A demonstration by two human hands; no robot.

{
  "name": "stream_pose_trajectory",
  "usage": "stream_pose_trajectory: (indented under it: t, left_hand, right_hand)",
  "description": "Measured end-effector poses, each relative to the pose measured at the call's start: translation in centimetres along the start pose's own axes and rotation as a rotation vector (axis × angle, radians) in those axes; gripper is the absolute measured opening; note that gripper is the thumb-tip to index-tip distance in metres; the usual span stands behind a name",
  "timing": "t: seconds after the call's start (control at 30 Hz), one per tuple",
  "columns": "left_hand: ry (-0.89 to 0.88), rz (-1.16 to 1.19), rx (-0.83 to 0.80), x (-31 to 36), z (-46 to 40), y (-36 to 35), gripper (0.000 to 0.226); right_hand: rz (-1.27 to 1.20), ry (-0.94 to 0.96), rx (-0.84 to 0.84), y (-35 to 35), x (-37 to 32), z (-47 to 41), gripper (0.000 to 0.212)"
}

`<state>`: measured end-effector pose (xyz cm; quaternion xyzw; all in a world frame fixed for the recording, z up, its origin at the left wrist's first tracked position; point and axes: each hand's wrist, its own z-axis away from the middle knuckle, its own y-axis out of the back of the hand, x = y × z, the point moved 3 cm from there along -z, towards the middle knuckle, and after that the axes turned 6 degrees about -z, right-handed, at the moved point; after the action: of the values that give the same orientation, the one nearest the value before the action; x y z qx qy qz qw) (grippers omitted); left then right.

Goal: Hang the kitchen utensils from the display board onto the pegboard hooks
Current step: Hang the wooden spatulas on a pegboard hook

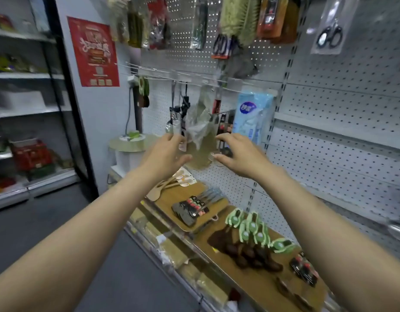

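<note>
I hold both hands at a clear plastic packet [200,131] hanging long-axis upright off a pegboard hook [211,86]; left hand [166,154] pinches its left edge, right hand [239,154] curls at its right edge, hold unclear, both equally near

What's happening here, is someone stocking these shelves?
Yes. A person is hanging goods on a pegboard. Both hands, the left hand and the right hand, are raised to a clear-wrapped utensil that dangles from a hook. More packaged utensils wait on the wooden board below.
</note>
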<state>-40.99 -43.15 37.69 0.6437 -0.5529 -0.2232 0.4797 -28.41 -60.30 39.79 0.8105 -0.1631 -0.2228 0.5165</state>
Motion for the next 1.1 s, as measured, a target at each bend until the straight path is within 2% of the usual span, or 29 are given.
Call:
stream_pose_trajectory:
  t: [0.33,0.63,0.8,1.0,1.1]
  left_hand:
    - [0.057,-0.064,-0.013,-16.9,-15.4,-1.0,0.050]
    - [0.095,0.025,-0.162,-29.6,-24.5,-11.2,0.051]
    - [0.034,0.081,-0.337,-36.3,-29.9,-20.8,0.051]
    - [0.032,0.192,-0.604,-43.7,-34.5,-32.9,0.046]
    - [0.031,0.232,-0.707,-46.3,-35.6,-38.3,0.042]
  right_hand:
    - [-0.091,0.043,-0.032,-9.5,-3.7,-23.1,0.061]
    - [-0.126,-0.066,-0.172,-23.2,-1.5,-35.1,0.060]
    - [-0.157,-0.233,-0.297,-33.5,1.4,-39.3,0.054]
    - [-0.295,-0.612,-0.466,-45.6,4.3,-41.1,0.041]
    - [-0.396,-0.739,-0.511,-50.8,4.9,-41.0,0.034]
